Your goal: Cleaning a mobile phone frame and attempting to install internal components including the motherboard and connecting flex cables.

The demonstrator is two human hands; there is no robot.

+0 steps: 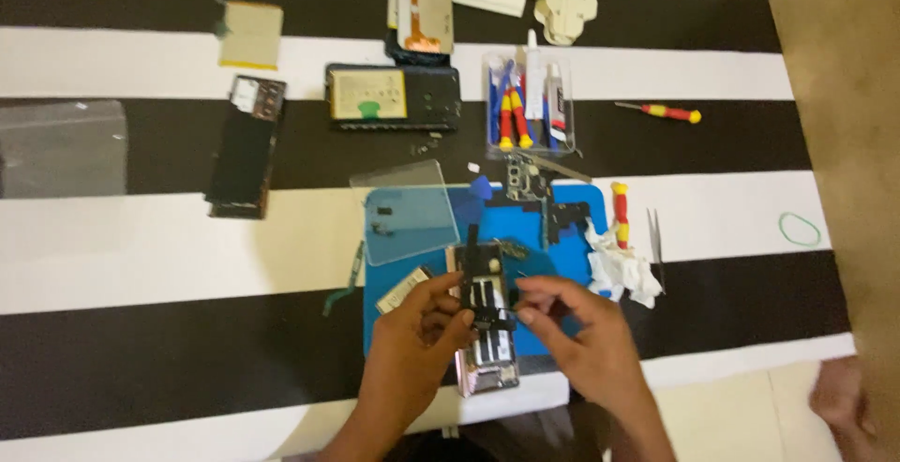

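Over the blue rectangular work mat [562, 201] on the black-and-white striped cloth [141, 265]: left hand [412, 345] with fingers curled around the left edge of an opened pink-framed phone body [485, 317], right hand [586, 335] pinched narrow on a small part too tiny to tell, just beside the phone's right edge. Above the phone, a clear glass screen panel [411, 218] lying tilted across the mat's upper left corner; to the right, crumpled white tissue [621, 270] and a red-and-yellow screwdriver [620, 211]. Farther back, a clear plastic box of tools [528, 106], a black phone back with a yellow battery [394, 96], and a dark phone frame [246, 148] well to the left.
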